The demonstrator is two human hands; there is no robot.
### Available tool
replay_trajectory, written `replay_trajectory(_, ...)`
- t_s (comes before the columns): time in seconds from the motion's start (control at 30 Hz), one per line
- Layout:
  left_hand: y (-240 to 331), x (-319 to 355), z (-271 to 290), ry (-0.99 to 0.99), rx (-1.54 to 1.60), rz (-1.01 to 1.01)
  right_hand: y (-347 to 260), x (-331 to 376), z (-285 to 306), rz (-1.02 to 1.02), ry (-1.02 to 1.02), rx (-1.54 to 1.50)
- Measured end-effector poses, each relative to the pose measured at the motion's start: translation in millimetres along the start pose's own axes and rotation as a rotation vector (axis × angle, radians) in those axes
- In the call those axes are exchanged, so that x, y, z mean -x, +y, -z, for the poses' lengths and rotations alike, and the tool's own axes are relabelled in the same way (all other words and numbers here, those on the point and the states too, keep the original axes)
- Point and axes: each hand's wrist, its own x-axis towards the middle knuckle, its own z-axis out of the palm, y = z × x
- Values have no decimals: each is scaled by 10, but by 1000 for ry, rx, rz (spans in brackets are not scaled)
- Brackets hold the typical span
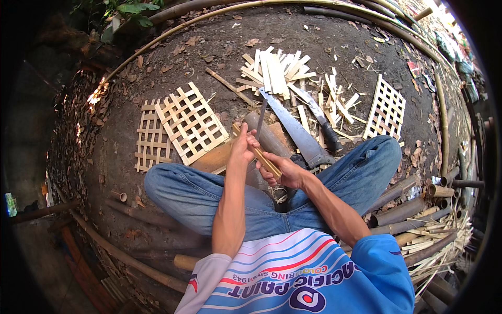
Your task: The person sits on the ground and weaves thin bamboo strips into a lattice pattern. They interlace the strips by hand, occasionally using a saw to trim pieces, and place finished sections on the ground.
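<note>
Both my hands are on a short bundle of split bamboo strips (266,159), held slanting above my crossed legs. My left hand (244,145) closes round its far upper part, and my right hand (285,171) wraps the near lower end. A narrow dark blade (262,118) points away from me beside my left fingers; its lower end is hidden, so I cannot tell which hand touches it. Just beyond lies a thick bamboo tube (272,140). To its right rest a handsaw (292,123) and a large knife (328,133) with a black handle.
Woven bamboo lattices (191,124) overlap on the left; another lattice (386,109) lies on the right. Flat pale strips (272,72) are piled ahead, with thinner sticks (339,104) beside them. Bamboo poles (397,212) and shavings crowd the right side. Dry leaves dot the soil.
</note>
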Motion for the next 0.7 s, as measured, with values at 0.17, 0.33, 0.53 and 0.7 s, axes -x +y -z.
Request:
replay_trajectory(0.17,-25,-100,76,-77,192,268,-46,30,-73,10,21,38)
replay_trajectory(0.33,-43,-114,61,-120,228,347,-58,31,-64,16,55,69)
replay_trajectory(0.53,-38,-97,77,-121,175,280,-49,22,-52,40,38,105)
replay_trajectory(0.7,-128,103,-188,-30,-305,-125,163,-124,221,139,184,366)
